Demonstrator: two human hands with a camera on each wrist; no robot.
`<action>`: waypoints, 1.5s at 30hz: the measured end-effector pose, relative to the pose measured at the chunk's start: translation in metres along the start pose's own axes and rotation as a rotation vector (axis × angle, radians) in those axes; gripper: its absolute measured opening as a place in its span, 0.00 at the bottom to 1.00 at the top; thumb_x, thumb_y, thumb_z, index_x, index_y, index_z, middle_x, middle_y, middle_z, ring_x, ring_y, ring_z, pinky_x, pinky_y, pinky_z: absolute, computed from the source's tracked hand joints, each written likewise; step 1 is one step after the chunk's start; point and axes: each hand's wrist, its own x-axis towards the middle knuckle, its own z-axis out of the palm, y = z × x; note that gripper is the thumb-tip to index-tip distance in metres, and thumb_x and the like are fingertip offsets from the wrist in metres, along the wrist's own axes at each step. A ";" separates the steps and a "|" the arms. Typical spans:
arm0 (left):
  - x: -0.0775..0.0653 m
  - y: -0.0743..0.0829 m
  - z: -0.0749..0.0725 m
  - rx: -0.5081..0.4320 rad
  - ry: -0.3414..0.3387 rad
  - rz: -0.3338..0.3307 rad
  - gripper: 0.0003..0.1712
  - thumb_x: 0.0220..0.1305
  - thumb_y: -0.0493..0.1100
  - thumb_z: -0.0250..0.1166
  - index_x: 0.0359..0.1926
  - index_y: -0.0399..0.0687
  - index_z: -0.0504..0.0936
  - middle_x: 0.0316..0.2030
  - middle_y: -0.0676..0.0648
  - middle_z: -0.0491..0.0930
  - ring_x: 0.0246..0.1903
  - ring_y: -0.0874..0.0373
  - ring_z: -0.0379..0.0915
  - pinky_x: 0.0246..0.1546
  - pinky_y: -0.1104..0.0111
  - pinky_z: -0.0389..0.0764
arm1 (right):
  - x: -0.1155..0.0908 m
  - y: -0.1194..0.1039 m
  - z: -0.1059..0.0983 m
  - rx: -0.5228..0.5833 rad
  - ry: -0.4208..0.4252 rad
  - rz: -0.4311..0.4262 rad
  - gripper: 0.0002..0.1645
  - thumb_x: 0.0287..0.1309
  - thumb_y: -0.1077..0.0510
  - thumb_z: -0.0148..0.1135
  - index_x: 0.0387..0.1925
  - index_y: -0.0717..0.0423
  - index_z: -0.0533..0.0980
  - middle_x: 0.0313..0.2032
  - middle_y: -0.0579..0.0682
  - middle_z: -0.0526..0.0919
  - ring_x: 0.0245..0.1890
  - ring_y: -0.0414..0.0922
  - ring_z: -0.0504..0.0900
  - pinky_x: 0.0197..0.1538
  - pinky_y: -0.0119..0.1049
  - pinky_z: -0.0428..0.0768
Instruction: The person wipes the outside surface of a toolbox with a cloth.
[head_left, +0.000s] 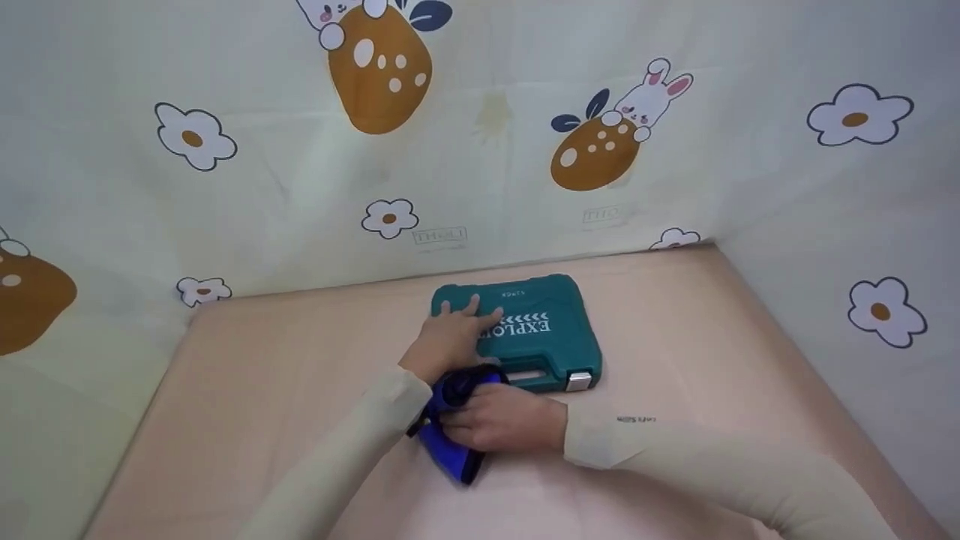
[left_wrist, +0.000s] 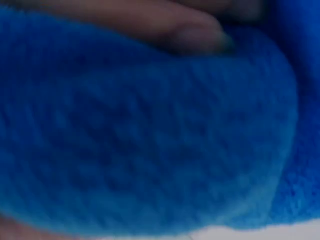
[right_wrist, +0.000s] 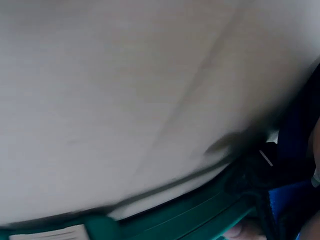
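A green plastic tool case (head_left: 536, 300) with white lettering lies flat, its handle side and silver latch (head_left: 578, 381) toward me. My left hand (head_left: 448, 337) rests on its left part with the fingers spread. Just in front of the handle, my right hand (head_left: 510, 420) grips a bunched blue fuzzy cloth (head_left: 450, 454) with dark edging. Up close in the left wrist view, the cloth (left_wrist: 150, 140) fills most of the picture, with fingers (left_wrist: 195, 40) on it. The right wrist view shows the case's green edge (right_wrist: 185, 215) beside dark and blue fabric (right_wrist: 290, 197).
The case lies on a table with a pale pink cover (head_left: 300, 390). Behind and at both sides hang light curtains (head_left: 495, 172) printed with flowers, rabbits and orange-brown fruit.
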 end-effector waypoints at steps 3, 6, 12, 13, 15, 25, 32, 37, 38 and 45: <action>0.000 0.000 0.001 0.007 0.006 0.004 0.46 0.64 0.63 0.69 0.78 0.63 0.61 0.77 0.38 0.51 0.70 0.23 0.46 0.64 0.35 0.58 | 0.005 -0.002 -0.002 -0.010 0.016 0.005 0.22 0.74 0.50 0.59 0.65 0.49 0.77 0.60 0.44 0.81 0.57 0.38 0.80 0.57 0.32 0.76; -0.001 0.000 0.002 0.017 0.007 0.001 0.46 0.64 0.63 0.69 0.78 0.64 0.61 0.77 0.38 0.51 0.70 0.22 0.47 0.64 0.34 0.59 | 0.007 -0.003 -0.003 -0.013 0.023 0.013 0.22 0.75 0.50 0.58 0.65 0.49 0.78 0.60 0.44 0.81 0.57 0.38 0.80 0.56 0.32 0.77; 0.000 0.002 0.003 0.011 0.016 0.011 0.47 0.63 0.64 0.69 0.78 0.64 0.61 0.77 0.38 0.50 0.70 0.22 0.47 0.63 0.34 0.60 | -0.002 -0.005 -0.003 -0.024 -0.001 0.033 0.23 0.73 0.50 0.60 0.66 0.48 0.77 0.60 0.44 0.81 0.56 0.38 0.80 0.56 0.33 0.77; 0.000 0.003 0.004 0.017 0.019 0.012 0.47 0.63 0.63 0.69 0.78 0.64 0.61 0.77 0.39 0.50 0.69 0.22 0.47 0.63 0.34 0.61 | -0.004 -0.005 -0.003 -0.020 -0.001 0.035 0.23 0.73 0.50 0.61 0.66 0.48 0.77 0.60 0.44 0.81 0.56 0.38 0.80 0.56 0.33 0.77; 0.000 0.003 0.004 0.034 0.026 0.014 0.46 0.64 0.63 0.69 0.78 0.64 0.61 0.77 0.39 0.51 0.69 0.22 0.48 0.62 0.34 0.62 | -0.009 -0.005 -0.002 -0.013 0.001 0.038 0.23 0.72 0.50 0.61 0.66 0.47 0.77 0.59 0.43 0.82 0.55 0.38 0.81 0.55 0.33 0.78; 0.000 0.003 0.002 0.045 0.013 -0.005 0.45 0.66 0.63 0.66 0.79 0.66 0.59 0.78 0.41 0.49 0.70 0.23 0.45 0.61 0.34 0.63 | -0.032 0.000 0.000 0.019 0.020 0.037 0.22 0.70 0.52 0.64 0.63 0.49 0.78 0.56 0.44 0.84 0.54 0.39 0.82 0.54 0.34 0.77; 0.000 0.002 0.002 0.053 -0.001 -0.019 0.46 0.65 0.63 0.67 0.79 0.66 0.58 0.78 0.41 0.49 0.70 0.23 0.45 0.61 0.34 0.64 | -0.045 0.003 0.001 0.056 0.008 0.048 0.23 0.70 0.54 0.65 0.64 0.51 0.78 0.58 0.45 0.82 0.57 0.39 0.80 0.63 0.36 0.73; 0.000 0.001 0.003 0.052 -0.014 -0.029 0.47 0.65 0.63 0.67 0.79 0.67 0.57 0.78 0.41 0.48 0.70 0.23 0.44 0.61 0.35 0.64 | -0.055 0.004 0.002 0.059 0.009 0.059 0.22 0.69 0.54 0.66 0.63 0.50 0.79 0.57 0.44 0.83 0.53 0.38 0.81 0.52 0.33 0.77; 0.000 0.001 0.003 0.050 -0.016 -0.029 0.47 0.64 0.63 0.67 0.80 0.67 0.57 0.78 0.41 0.47 0.70 0.23 0.44 0.61 0.35 0.63 | -0.057 0.005 0.001 0.059 0.006 0.060 0.23 0.69 0.54 0.66 0.63 0.50 0.79 0.57 0.44 0.83 0.53 0.38 0.82 0.52 0.33 0.77; -0.001 0.000 0.003 0.057 -0.006 -0.008 0.48 0.64 0.63 0.68 0.80 0.66 0.57 0.78 0.40 0.48 0.70 0.22 0.45 0.62 0.35 0.63 | -0.077 0.011 -0.004 0.022 -0.021 0.048 0.22 0.66 0.55 0.68 0.61 0.50 0.80 0.55 0.43 0.84 0.53 0.37 0.81 0.51 0.33 0.76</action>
